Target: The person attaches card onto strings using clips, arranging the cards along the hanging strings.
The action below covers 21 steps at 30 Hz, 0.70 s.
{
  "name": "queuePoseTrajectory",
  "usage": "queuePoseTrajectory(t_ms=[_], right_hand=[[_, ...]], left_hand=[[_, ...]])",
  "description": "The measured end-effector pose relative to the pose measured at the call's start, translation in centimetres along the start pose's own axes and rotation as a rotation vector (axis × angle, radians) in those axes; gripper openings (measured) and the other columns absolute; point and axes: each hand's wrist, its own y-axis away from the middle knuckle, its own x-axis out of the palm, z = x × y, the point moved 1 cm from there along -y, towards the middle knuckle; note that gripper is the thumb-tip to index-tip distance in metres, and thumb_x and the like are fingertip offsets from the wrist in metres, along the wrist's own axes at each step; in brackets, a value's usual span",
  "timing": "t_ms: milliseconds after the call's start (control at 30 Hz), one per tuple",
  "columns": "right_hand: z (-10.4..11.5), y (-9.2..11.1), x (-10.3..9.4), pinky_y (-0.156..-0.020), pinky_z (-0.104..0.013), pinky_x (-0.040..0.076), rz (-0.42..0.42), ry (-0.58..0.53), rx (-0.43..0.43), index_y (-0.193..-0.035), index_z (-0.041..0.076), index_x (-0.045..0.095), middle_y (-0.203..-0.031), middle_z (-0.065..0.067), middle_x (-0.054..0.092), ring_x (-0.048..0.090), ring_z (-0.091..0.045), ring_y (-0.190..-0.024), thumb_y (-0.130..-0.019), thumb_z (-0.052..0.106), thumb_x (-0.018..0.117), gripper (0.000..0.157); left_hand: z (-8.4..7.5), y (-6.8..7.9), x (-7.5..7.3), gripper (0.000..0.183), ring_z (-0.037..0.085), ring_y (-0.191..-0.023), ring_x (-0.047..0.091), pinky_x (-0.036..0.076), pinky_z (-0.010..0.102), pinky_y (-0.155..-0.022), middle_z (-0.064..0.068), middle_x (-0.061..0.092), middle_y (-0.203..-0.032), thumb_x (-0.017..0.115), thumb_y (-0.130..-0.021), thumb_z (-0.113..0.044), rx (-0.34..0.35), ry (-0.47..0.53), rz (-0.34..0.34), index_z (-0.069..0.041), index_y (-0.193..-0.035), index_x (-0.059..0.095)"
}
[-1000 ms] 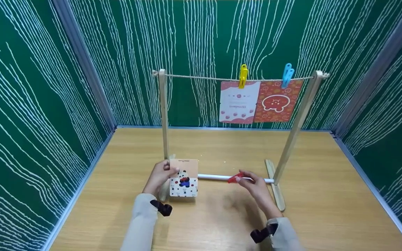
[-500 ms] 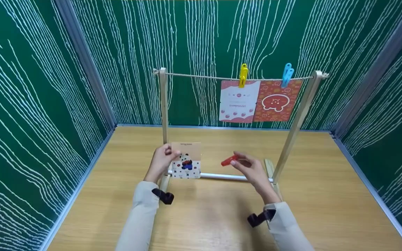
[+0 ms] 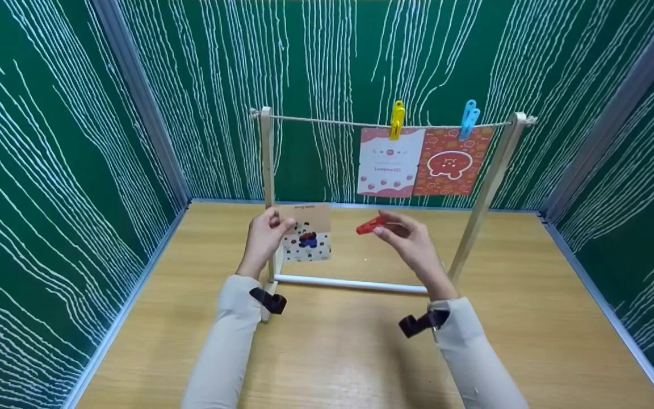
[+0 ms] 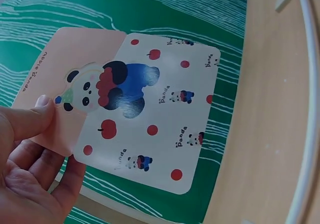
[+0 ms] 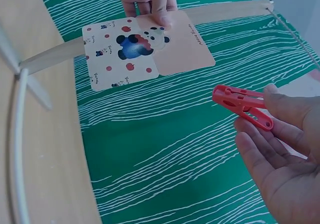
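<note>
In the head view my left hand [image 3: 264, 238] pinches the left edge of a panda card [image 3: 307, 241], thumb on its printed face. The card [image 4: 145, 114] is peach on one half and white with red apples and dots on the other. My right hand [image 3: 409, 244] holds a red clothespin [image 3: 370, 225] by its handle end, apart from the card; in the right wrist view the clothespin [image 5: 240, 104] points toward the card. Above both hands, a string [image 3: 327, 120] runs between two wooden posts. A yellow clothespin [image 3: 397, 120] and a blue clothespin [image 3: 469, 120] sit on it.
A strawberry-patterned card [image 3: 386, 176] and a red card [image 3: 449, 184] hang side by side at the string's right. The left post [image 3: 268, 153] and right post [image 3: 489, 190] are joined low down by a white rod [image 3: 355, 283]. Green walls surround the wooden table [image 3: 338, 352].
Both hands have risen from near the white rod toward the string, carrying the card and the red clothespin. The hanging cards and their clothespins stay in place.
</note>
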Motion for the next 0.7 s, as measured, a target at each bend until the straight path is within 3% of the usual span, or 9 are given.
queuePoseTrajectory(t_ms=[100,233,367,600,700], right_hand=[[1.0,-0.4,-0.2,-0.087,-0.017,0.051,-0.001,-0.014,-0.041,-0.132,0.002,0.055,-0.122,-0.020,0.063,0.064,-0.015,-0.104,-0.089,0.018,0.069,0.048],[2.3,-0.9,-0.4,-0.087,-0.018,0.051,-0.009,-0.035,-0.079,-0.131,0.004,0.056,-0.123,-0.018,0.062,0.064,-0.013,-0.103,-0.089,0.018,0.069,0.046],[3.7,-1.3,-0.5,-0.086,-0.018,0.052,-0.036,-0.031,-0.140,-0.129,0.001,0.057,-0.123,-0.019,0.062,0.065,-0.009,-0.099,-0.089,0.014,0.068,0.043],[5.6,-2.1,-0.6,-0.081,-0.016,0.052,-0.067,-0.028,-0.215,-0.125,-0.003,0.059,-0.118,-0.023,0.065,0.066,-0.003,-0.092,-0.088,0.012,0.069,0.041],[6.3,-2.4,-0.7,-0.082,-0.016,0.052,-0.070,-0.016,-0.217,-0.127,0.001,0.060,-0.118,-0.019,0.066,0.066,-0.004,-0.094,-0.089,0.015,0.068,0.041]], left_hand=[[-0.8,-0.2,0.0,0.022,0.013,-0.062,0.040,0.032,0.025,-0.057,-0.001,0.043,-0.066,0.064,-0.091,-0.024,0.000,0.019,-0.009,-0.010,-0.082,0.050],[-2.0,-0.5,0.1,0.017,0.014,-0.078,0.054,0.045,0.024,-0.069,0.005,0.063,-0.087,0.061,-0.094,-0.023,-0.005,0.030,-0.008,-0.008,-0.099,0.060],[-3.3,-0.9,0.0,0.018,0.015,-0.085,0.056,0.048,0.024,-0.073,0.008,0.065,-0.097,0.058,-0.096,-0.022,0.017,0.027,-0.011,-0.007,-0.106,0.060],[-5.2,-1.4,0.0,0.012,0.016,-0.074,0.047,0.038,0.023,-0.061,0.003,0.053,-0.083,0.054,-0.098,-0.017,0.073,0.095,-0.023,-0.006,-0.102,0.057],[-6.0,-1.7,0.1,0.012,0.015,-0.076,0.049,0.041,0.022,-0.063,0.003,0.057,-0.088,0.054,-0.098,-0.016,0.071,0.110,-0.023,-0.007,-0.105,0.059]])
